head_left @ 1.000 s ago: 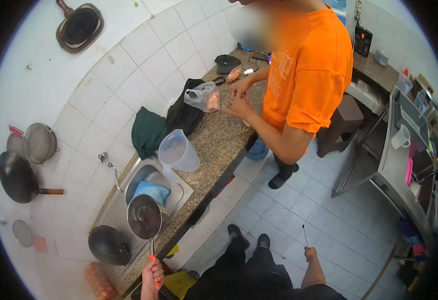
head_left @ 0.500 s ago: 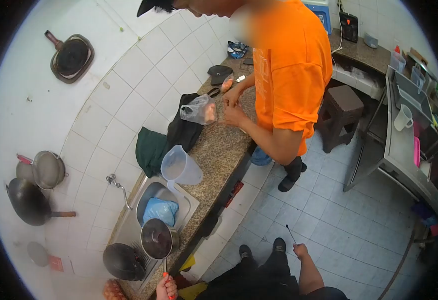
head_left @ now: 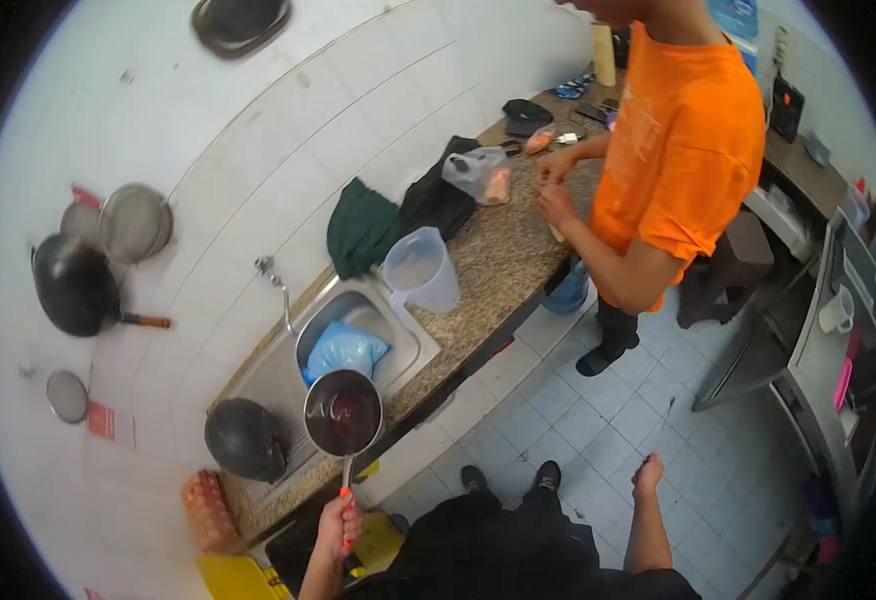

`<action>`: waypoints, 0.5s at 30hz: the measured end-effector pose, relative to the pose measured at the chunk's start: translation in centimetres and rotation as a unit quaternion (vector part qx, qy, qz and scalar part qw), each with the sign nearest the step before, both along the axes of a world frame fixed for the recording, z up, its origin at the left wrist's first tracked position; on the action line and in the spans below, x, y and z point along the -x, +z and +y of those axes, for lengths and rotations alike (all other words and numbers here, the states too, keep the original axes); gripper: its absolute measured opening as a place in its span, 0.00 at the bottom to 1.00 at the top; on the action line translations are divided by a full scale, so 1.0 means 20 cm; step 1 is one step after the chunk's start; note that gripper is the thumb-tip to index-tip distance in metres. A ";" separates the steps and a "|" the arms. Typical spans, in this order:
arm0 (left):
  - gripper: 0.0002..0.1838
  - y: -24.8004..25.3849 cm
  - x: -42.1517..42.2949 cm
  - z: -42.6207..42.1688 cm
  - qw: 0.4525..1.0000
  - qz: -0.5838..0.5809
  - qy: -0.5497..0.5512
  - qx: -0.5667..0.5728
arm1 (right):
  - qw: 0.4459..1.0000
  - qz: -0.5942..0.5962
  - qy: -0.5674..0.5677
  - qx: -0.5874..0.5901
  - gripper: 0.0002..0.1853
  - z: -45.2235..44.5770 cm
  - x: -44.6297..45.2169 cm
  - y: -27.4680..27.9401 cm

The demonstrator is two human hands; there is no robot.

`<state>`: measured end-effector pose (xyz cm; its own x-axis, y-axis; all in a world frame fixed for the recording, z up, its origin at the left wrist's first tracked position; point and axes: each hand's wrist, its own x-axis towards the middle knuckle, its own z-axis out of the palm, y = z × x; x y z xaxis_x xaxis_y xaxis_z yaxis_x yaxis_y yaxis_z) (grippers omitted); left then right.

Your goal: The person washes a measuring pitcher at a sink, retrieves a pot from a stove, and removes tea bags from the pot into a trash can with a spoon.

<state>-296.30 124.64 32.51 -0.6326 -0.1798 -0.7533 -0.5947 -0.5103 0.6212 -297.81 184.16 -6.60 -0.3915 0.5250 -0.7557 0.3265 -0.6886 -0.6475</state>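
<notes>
My left hand (head_left: 339,524) is closed around the orange-tipped handle of a saucepan (head_left: 343,413), which has dark reddish liquid in the bottom. The pan is at the sink's near edge in view, partly covering it; whether it touches the sink I cannot tell. Out over the floor on the right, my right hand (head_left: 648,473) grips a thin, long-handled spoon (head_left: 667,425), its small dark end pointing away from me. In the sink basin (head_left: 419,345) lies a blue plastic bag (head_left: 347,352). A translucent measuring jug (head_left: 425,272) stands on the counter just beyond.
A dark wok (head_left: 245,440) rests on the drainboard, near a red net bag (head_left: 208,510). Farther along the granite counter (head_left: 493,265), a person in an orange shirt (head_left: 693,150) works with both hands. A stool (head_left: 723,270) and metal table (head_left: 808,395) stand right.
My view has shifted, so the counter and person appear farther right. The saucepan and my left hand show higher in view, more of my forearm visible. Both hands keep their hold.
</notes>
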 end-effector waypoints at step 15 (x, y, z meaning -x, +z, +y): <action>0.12 0.01 -0.06 -0.26 0.999 -0.012 -0.002 -0.036 | 0.323 0.881 0.230 0.259 0.31 -0.86 0.23 3.11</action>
<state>-295.05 119.52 32.73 -0.6144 -0.1217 -0.7796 -0.6119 -0.5502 0.5681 -302.39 166.89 55.63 -0.4006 0.0864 0.9122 -0.0884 -0.9945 0.0553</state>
